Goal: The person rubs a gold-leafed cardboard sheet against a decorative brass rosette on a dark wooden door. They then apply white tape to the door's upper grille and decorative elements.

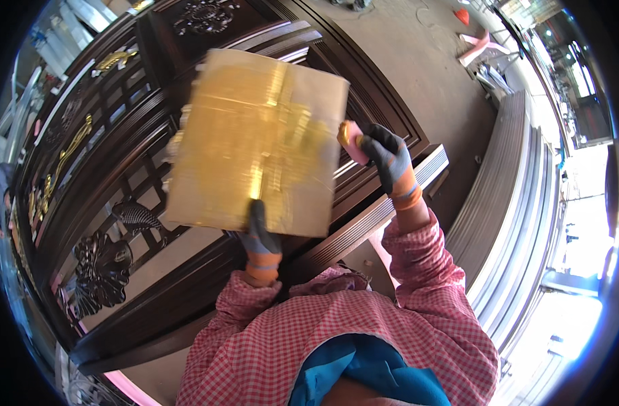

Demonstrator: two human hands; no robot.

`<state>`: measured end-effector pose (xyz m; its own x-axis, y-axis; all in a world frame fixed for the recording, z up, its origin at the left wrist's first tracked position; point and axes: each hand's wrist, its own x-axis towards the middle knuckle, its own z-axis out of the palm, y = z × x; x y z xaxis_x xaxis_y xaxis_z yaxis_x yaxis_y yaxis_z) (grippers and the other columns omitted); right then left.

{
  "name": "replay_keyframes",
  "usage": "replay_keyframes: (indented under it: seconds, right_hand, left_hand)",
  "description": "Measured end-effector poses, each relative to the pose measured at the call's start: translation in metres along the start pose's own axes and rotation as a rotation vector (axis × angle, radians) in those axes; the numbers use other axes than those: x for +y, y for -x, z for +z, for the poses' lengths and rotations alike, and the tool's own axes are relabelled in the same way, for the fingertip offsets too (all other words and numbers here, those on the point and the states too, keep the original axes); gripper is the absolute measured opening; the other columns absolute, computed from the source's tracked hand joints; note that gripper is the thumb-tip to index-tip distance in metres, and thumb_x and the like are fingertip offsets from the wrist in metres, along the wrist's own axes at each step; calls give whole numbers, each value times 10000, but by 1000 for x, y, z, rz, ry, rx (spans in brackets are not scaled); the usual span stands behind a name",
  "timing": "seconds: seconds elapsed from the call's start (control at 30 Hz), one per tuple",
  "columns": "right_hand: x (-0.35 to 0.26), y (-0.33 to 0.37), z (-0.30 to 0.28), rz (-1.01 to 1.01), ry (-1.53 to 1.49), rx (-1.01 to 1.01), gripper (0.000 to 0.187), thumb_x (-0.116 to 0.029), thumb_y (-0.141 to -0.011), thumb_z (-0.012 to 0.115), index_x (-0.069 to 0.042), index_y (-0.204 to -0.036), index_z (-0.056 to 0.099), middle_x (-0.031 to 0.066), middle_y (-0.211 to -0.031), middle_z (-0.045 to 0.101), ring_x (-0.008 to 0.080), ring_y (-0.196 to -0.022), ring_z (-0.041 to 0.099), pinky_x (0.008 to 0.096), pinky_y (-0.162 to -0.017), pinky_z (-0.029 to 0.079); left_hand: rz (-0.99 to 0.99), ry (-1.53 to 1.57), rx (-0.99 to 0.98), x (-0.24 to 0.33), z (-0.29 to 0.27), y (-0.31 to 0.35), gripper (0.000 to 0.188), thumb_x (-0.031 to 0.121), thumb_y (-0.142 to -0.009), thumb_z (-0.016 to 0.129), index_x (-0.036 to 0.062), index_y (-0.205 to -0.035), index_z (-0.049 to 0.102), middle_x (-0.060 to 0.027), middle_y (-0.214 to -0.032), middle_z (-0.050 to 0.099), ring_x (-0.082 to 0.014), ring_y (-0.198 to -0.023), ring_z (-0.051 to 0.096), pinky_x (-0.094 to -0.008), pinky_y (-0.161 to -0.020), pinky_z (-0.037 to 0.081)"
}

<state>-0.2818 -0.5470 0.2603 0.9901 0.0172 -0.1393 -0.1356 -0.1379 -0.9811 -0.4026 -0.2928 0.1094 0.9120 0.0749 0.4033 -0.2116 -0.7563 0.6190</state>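
A flat piece of cardboard (pixel 309 203), smeared with shiny gold paint, is gripped at its lower edge by my left hand (pixel 260 240), the thumb lying on its face. To the right of the board, my right hand (pixel 386 157) pinches a pink sponge (pixel 354 143) with gold on its tip. Both hands wear grey and orange work gloves with dark fingers. Beneath the cardboard lies a dark brown ornate door panel (pixel 384 88), partly hidden by it. Some raised ornaments on the panelwork, such as a scrolled strip (pixel 73 145), are gold. A fish ornament (pixel 135 215) and a leaf-shaped ornament (pixel 101 271) are dark.
Long grey metal profiles (pixel 489 196) are stacked on the right. Several wrapped lengths (pixel 59 40) lie at the upper left. A red object (pixel 462 15) and a pink and white strip (pixel 478 47) sit on the floor (pixel 397 40) at the upper right.
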Motion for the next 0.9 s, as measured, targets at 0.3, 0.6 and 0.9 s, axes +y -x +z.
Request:
replay_keyframes:
  seconds: [0.3, 0.6, 0.9]
  right_hand:
    - [85, -37, 0, -625, 610, 132, 460, 17, -741, 767, 27, -1165, 592, 179, -1096, 672, 321, -955, 681, 365, -817, 548]
    - [99, -92, 40, -39, 241, 194, 376, -116, -823, 754, -12, -1166, 639, 68, -1045, 686, 152, -960, 640, 288, -834, 508]
    - [133, -161, 101, -357, 1006, 151, 308, -247, -729, 757, -122, -998, 673, 96, -931, 636, 336, -918, 613, 434, -793, 506]
  left_hand:
    - [-776, 1063, 680, -88, 13, -135, 450, 272, -969, 613, -52, -1276, 559, -135, -1247, 629, -225, -1061, 624, -312, -909, 513]
    - [-631, 1366, 751, -132, 46, -211, 479, 293, -996, 577, -73, -1303, 539, -164, -1332, 582, -232, -1148, 586, -322, -995, 480]
    - [-645, 1065, 773, -176, 79, -210, 394, 222, -1020, 535, -53, -1302, 537, -211, -1319, 571, -266, -1146, 590, -368, -998, 494]
